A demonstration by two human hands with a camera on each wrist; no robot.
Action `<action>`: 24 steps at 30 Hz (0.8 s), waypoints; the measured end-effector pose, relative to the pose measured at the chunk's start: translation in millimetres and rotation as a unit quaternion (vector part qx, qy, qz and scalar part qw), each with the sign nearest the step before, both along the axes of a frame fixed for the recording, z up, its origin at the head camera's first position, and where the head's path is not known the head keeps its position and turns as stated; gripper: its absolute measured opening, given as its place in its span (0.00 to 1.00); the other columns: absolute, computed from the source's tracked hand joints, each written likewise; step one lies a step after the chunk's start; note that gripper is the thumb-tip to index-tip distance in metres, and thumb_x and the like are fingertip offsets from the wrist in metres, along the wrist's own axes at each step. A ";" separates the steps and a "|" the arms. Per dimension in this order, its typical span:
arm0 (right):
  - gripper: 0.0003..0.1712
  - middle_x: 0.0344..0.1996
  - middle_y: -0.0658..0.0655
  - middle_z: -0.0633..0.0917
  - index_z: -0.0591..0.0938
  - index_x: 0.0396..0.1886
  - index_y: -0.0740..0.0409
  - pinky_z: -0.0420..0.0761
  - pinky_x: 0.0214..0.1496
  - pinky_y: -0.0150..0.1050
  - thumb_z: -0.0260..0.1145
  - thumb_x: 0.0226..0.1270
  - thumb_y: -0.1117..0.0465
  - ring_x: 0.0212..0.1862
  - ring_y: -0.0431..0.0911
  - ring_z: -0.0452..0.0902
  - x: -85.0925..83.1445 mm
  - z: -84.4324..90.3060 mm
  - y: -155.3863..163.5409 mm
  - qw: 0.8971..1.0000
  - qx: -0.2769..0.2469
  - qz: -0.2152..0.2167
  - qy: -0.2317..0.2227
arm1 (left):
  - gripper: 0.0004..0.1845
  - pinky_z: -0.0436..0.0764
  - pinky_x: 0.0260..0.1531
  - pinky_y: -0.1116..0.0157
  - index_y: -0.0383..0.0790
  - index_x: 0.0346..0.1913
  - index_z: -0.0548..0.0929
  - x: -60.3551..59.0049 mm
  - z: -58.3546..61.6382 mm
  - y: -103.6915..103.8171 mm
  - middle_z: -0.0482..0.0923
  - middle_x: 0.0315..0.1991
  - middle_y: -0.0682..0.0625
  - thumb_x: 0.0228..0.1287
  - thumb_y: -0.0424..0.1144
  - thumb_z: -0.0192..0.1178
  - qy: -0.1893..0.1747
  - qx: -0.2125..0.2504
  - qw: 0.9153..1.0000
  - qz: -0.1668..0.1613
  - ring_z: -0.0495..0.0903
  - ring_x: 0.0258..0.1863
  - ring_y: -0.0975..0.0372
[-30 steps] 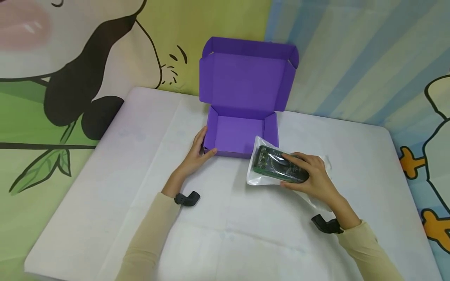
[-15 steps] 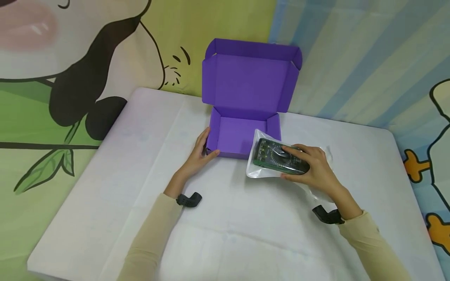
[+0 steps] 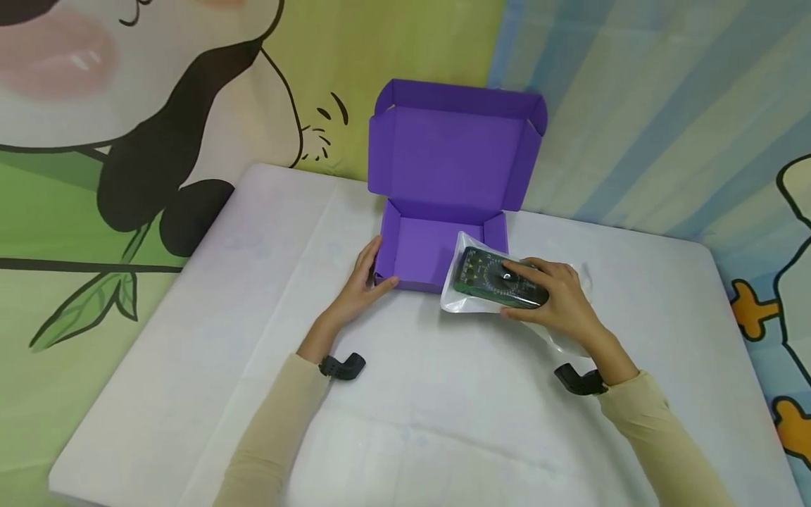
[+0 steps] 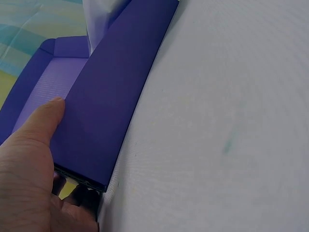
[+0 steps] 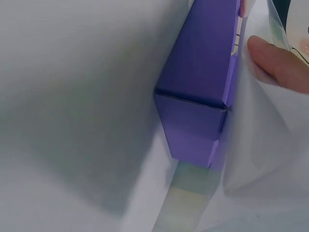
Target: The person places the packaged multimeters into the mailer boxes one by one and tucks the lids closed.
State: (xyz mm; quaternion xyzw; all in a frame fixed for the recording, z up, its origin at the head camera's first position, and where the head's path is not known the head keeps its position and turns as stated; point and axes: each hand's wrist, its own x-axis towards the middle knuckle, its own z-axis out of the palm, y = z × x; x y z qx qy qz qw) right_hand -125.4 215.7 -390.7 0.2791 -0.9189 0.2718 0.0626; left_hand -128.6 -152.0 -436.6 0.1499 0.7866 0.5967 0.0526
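Note:
An open purple cardboard box [image 3: 423, 248] stands on the white table [image 3: 190, 352] with its lid up against the wall. My left hand [image 3: 362, 287] grips the box's near left corner, thumb on the front wall [image 4: 111, 106]. My right hand [image 3: 550, 299] holds a green multimeter [image 3: 495, 280] sealed in a clear plastic bag [image 3: 465, 299], raised over the box's near right corner [image 5: 203, 96]. The thumb [image 5: 277, 63] presses on the bag in the right wrist view.
A cartoon backdrop [image 3: 127, 105] hangs behind the table. The table's far edge runs just behind the box. Bare white surface spreads to the left and in front of the hands.
My right hand has carried the bagged multimeter a little further toward the box, so it now overlaps the near right corner. The left hand keeps its hold on the box.

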 end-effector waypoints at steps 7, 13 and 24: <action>0.48 0.58 0.66 0.77 0.77 0.66 0.46 0.59 0.60 0.63 0.83 0.40 0.48 0.58 0.63 0.70 -15.1 0.0 -12.8 1.000 0.012 0.006 -0.001 | 0.45 0.44 0.74 0.51 0.33 0.77 0.41 1.0 0.6 -0.7 0.35 0.78 0.38 0.68 0.31 0.59 0.000 0.014 1.000 -0.002 0.38 0.77 0.47; 0.47 0.58 0.68 0.76 0.77 0.65 0.48 0.59 0.61 0.63 0.83 0.39 0.47 0.59 0.65 0.70 -22.3 1.8 -18.4 1.000 0.018 0.003 -0.004 | 0.45 0.44 0.74 0.51 0.33 0.77 0.41 1.1 -0.2 3.1 0.35 0.77 0.37 0.68 0.31 0.59 0.000 0.015 1.000 -0.006 0.38 0.77 0.47; 0.47 0.59 0.68 0.76 0.77 0.65 0.49 0.57 0.63 0.63 0.82 0.40 0.47 0.60 0.64 0.69 -34.3 -1.9 -31.5 1.000 0.016 0.007 -0.001 | 0.45 0.46 0.74 0.51 0.34 0.77 0.42 3.3 0.3 -0.4 0.36 0.78 0.38 0.68 0.33 0.60 0.005 0.012 1.000 0.002 0.40 0.77 0.47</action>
